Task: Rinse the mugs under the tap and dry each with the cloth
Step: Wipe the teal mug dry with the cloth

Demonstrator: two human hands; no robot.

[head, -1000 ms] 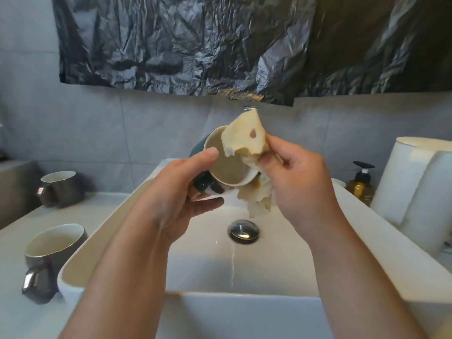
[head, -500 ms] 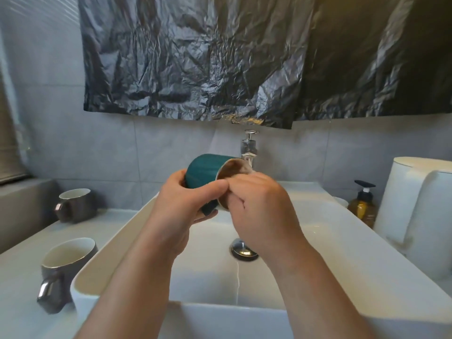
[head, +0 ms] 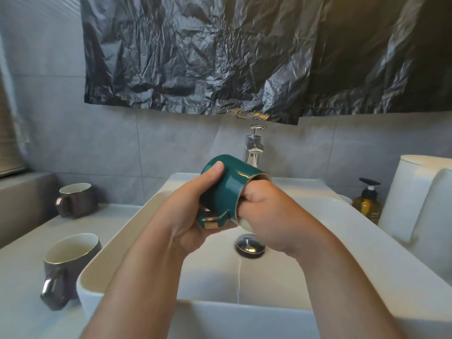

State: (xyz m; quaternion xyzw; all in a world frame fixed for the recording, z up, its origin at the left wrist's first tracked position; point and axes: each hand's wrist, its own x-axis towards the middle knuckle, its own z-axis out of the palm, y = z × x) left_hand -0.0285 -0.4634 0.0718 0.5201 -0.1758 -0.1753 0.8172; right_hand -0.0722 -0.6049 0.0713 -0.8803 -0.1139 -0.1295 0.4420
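Over white basin (head: 117, 241): three mugs in all. One green mug (head: 230, 189) tipped sideways, handle down, left hand (head: 193, 216) wrapped round its body. Right hand (head: 266, 216) bunched at its mouth, fingers inside, clutching cloth (head: 244, 224); only pale scrap shows. Near grey mug (head: 73, 260) and far grey mug (head: 75, 199) upright on left counter. One pump bottle (head: 368, 204), amber liquid inside.

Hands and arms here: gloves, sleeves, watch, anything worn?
Nothing worn that shows. Left hand and right hand are bare, no gloves, no ring seen. No watch or band at either wrist. Both forearms are bare to the frame edge, no sleeve in view.
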